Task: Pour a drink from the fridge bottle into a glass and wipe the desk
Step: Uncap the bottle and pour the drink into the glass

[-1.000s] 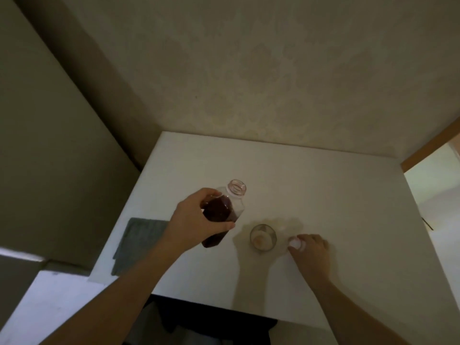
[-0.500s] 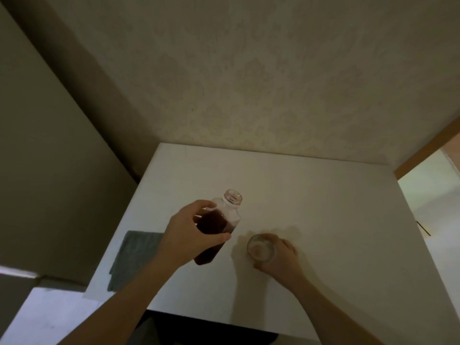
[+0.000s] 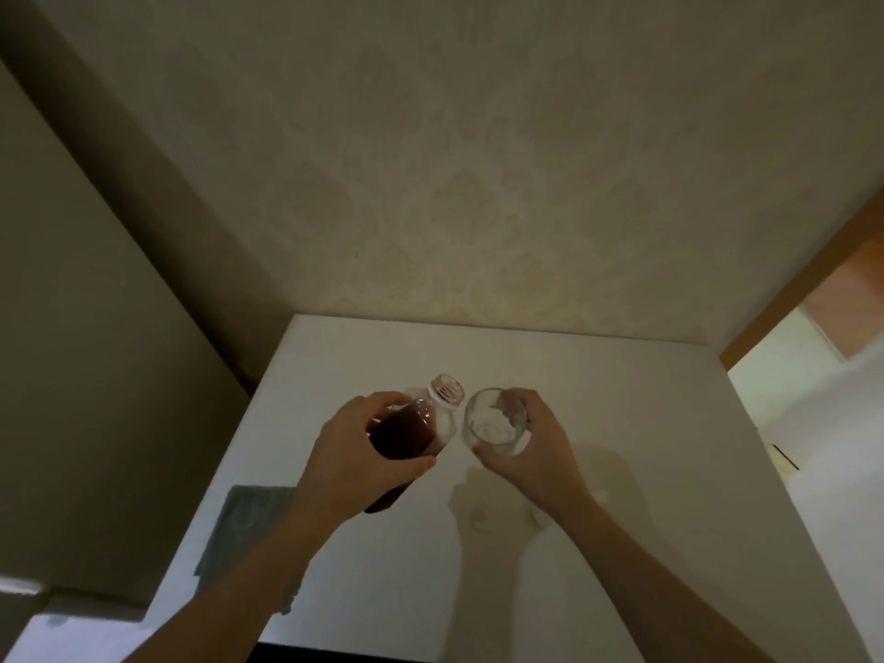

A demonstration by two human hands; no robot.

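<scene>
My left hand grips a clear plastic bottle of dark red drink, uncapped, its mouth tilted up and right. My right hand holds a small clear glass lifted off the white desk, tilted toward the bottle's mouth. Bottle mouth and glass rim are close together but apart. The glass looks empty. A small white cap seems to lie on the desk under my right wrist, partly hidden.
A grey cloth lies at the desk's left front corner, partly under my left forearm. The desk stands against a patterned wall. A doorway with a wooden frame opens on the right.
My right hand closed on the glass and lifted it off the desk toward the bottle's mouth. The bottle rose with my left hand. The view tilted upward.
</scene>
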